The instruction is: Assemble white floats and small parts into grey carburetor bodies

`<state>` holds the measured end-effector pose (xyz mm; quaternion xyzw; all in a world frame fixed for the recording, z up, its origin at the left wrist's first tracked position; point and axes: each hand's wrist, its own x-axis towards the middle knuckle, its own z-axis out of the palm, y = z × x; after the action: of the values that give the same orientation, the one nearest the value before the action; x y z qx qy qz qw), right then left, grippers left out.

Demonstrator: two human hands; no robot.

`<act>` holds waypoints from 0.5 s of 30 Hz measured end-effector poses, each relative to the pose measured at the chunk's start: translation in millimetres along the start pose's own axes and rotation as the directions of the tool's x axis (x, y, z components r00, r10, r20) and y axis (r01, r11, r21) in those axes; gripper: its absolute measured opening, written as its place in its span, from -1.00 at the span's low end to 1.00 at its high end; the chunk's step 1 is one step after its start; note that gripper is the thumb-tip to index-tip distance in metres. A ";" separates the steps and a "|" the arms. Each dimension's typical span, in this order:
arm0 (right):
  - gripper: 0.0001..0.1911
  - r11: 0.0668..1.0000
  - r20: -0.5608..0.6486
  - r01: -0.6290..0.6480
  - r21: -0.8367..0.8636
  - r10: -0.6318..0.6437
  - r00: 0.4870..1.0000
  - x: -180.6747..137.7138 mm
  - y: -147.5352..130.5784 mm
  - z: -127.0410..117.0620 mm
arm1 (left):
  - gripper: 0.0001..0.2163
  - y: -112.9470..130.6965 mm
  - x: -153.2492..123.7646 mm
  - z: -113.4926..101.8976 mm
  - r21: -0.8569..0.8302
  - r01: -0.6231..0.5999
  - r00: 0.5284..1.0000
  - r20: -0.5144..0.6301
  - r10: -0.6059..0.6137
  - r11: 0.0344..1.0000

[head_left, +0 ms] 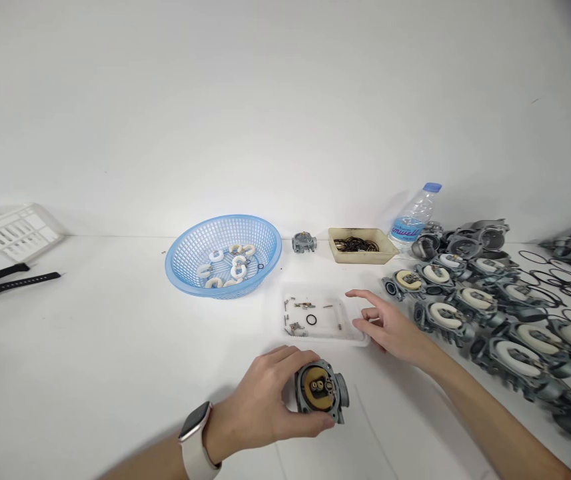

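Note:
My left hand [265,397] grips a grey metal carburetor body [321,390] on the white table, its round brass-coloured face turned up. A white watch [196,440] sits on that wrist. My right hand [388,323] hovers open at the right edge of a clear shallow tray [360,337] that holds small screws, pins and a black O-ring [311,320]. Its index finger points left over the tray and nothing is in it.
A blue basket [185,257] with white curved floats stands behind the tray. A lone carburetor [304,243], a beige tray of dark rings [360,245] and a water bottle [414,217] lie farther back. Several carburetors [490,313] and loose O-rings fill the right. A black strap [8,278] lies far left.

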<state>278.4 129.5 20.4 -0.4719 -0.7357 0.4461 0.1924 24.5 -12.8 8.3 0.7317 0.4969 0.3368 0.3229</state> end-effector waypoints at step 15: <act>-0.71 0.995 -0.297 0.089 0.054 -0.069 0.952 -5.4 -4.9 28.0 | -0.42 2.1 0.0 0.1 0.000 0.000 1.000 -0.004 0.000 1.000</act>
<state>258.6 110.7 10.5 -0.4967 -0.7019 0.3869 0.3330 25.7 -13.4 10.0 0.7311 0.4973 0.3383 0.3220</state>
